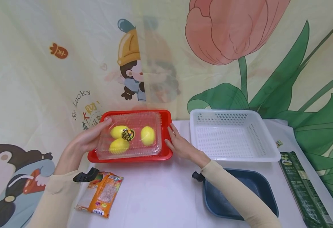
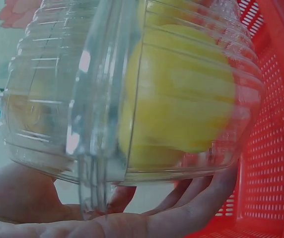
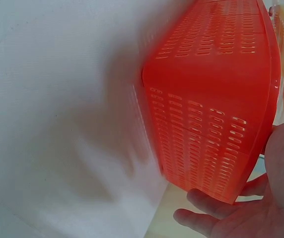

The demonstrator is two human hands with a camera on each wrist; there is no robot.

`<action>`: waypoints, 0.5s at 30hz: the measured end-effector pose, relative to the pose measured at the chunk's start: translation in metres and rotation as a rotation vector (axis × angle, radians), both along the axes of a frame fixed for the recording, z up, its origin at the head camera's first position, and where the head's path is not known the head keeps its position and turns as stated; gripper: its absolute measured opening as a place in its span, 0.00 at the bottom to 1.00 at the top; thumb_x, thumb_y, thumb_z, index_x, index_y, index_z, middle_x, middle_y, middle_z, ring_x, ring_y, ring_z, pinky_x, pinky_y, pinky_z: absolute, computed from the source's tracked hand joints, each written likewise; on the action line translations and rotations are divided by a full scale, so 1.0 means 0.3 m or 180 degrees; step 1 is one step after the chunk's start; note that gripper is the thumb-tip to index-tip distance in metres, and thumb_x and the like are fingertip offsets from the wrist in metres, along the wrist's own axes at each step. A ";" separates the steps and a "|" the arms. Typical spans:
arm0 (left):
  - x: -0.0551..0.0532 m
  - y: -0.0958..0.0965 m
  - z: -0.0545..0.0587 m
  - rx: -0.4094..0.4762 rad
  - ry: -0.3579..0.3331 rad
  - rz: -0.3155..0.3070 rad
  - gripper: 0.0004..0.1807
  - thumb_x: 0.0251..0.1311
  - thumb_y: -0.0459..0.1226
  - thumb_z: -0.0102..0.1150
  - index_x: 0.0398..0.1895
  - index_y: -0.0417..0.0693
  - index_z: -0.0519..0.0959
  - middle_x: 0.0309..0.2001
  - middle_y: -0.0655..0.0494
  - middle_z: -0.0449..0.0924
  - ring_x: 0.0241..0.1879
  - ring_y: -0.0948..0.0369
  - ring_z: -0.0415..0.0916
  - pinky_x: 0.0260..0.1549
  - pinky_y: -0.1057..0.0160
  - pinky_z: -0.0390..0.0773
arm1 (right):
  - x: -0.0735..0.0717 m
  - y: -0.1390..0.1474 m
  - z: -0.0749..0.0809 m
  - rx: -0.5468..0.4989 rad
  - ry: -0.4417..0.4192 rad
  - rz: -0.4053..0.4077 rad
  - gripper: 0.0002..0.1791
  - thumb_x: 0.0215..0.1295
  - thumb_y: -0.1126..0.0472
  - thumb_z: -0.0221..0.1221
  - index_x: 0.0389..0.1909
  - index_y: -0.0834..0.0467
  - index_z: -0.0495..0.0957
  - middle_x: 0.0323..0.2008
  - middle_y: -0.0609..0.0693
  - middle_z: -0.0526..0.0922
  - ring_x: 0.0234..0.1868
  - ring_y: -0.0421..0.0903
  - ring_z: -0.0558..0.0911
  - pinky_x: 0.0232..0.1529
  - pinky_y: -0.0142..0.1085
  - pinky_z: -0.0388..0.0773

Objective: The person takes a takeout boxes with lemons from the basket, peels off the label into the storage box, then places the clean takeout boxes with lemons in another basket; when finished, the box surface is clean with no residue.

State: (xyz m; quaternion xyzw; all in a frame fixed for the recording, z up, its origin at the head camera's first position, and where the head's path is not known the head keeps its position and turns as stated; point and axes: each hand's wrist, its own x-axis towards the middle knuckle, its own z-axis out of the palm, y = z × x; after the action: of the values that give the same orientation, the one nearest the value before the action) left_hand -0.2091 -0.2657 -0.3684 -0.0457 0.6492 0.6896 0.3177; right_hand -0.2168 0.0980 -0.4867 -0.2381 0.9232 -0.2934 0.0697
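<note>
A clear plastic clamshell box (image 1: 137, 126) with a round dark sticker holds three yellow fruits that look like lemons (image 1: 147, 135). It overlaps the red basket (image 1: 166, 155) at the back of the table, slightly tilted. My left hand (image 1: 93, 134) grips the box at its left end; in the left wrist view its fingers (image 2: 201, 203) curl along the box's side, close to the slotted basket wall. At the basket's right end is my right hand (image 1: 180, 142), fingers fairly straight against the rim. The right wrist view shows fingertips (image 3: 201, 198) along the basket's outer end wall.
A white slotted basket (image 1: 272, 155) stands at the back right, and a dark blue tray (image 1: 269, 190) lies partly under the right forearm. An orange snack packet (image 1: 106, 193) lies at the front left. A long green packet (image 1: 303, 186) lies along the right edge. Printed cloth (image 1: 160, 47) hangs behind.
</note>
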 end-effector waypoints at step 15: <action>0.149 -0.037 -0.018 -0.0138 0.0412 -0.0202 0.30 0.79 0.54 0.37 0.77 0.58 0.47 0.65 0.53 0.65 0.60 0.59 0.74 0.57 0.49 0.82 | -0.001 -0.001 -0.005 -0.0049 0.0000 -0.0024 0.41 0.79 0.49 0.49 0.81 0.63 0.43 0.83 0.56 0.37 0.77 0.57 0.64 0.71 0.46 0.69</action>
State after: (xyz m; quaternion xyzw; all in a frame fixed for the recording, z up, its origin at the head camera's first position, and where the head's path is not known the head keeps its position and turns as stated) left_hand -0.1644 -0.2768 -0.3737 0.0128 0.6843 0.6664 0.2957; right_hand -0.2170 0.0977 -0.4882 -0.2351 0.9219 -0.3007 0.0668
